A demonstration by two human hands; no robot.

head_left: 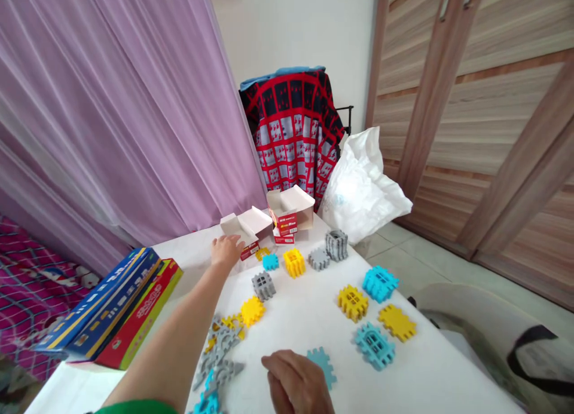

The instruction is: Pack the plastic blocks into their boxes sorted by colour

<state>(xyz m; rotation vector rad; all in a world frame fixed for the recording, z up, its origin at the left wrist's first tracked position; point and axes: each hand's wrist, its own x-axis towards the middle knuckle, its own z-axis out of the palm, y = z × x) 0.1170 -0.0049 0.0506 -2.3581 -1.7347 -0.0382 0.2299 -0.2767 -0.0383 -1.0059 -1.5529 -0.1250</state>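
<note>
My left hand (226,250) reaches across the table, its fingers bent over the near left side of an open red and white cardboard box (250,251). Low in the middle, my right hand (298,381) is loosely closed, its fingers together and nothing showing in them. Against its right side lies a flat light-blue toothed building tile (323,366), partly hidden by the hand. A pile of loose grey connector pieces (219,348), with some yellow and blue ones, lies between my arms. Beyond it are a yellow tile (252,310) and a grey window-tile stack (263,285).
More yellow tiles (353,302) and blue window tiles (375,345) lie at the right. Grey stacks (336,245) stand further back beside a second open box (291,211). Large blue and red boxes (134,318) line the left edge. A white plastic bag (363,187) stands beyond the table.
</note>
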